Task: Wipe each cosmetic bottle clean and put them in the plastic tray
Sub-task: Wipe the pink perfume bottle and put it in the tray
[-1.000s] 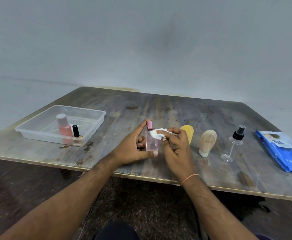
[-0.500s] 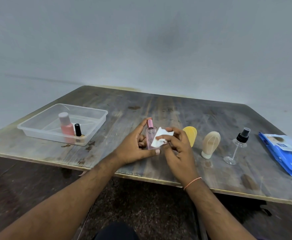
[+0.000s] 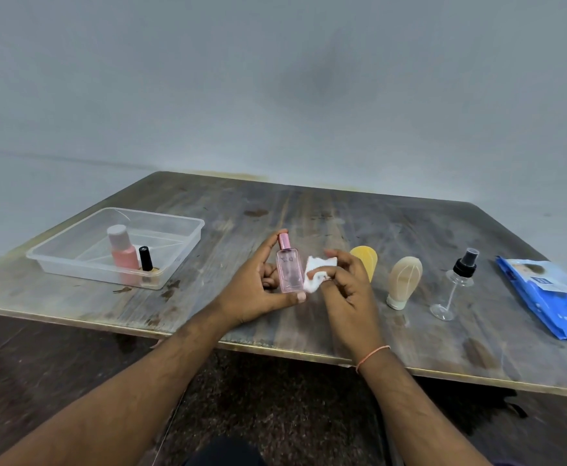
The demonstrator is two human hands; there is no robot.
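Above the near edge of the worn wooden table (image 3: 309,210), two bare hands hold a small pink glass perfume bottle (image 3: 289,271) and a white wipe (image 3: 316,276).

From the head camera, the left hand (image 3: 258,290) grips the bottle upright, forefinger on its pink cap and thumb under its base, so the flat front stands clear between them. The right hand (image 3: 346,290) pinches the crumpled wipe, which touches the bottle's right side low down. Left on the table, a clear plastic tray (image 3: 56,260) holds a pink bottle with a pale cap (image 3: 122,252) and a small black-capped vial (image 3: 145,258), both upright. Right of the hands stand a yellow squeeze tube (image 3: 367,260), partly hidden, a beige squeeze tube (image 3: 403,282) and a clear spray bottle with a black nozzle (image 3: 457,284), then a blue wipes packet (image 3: 551,304) lying flat.
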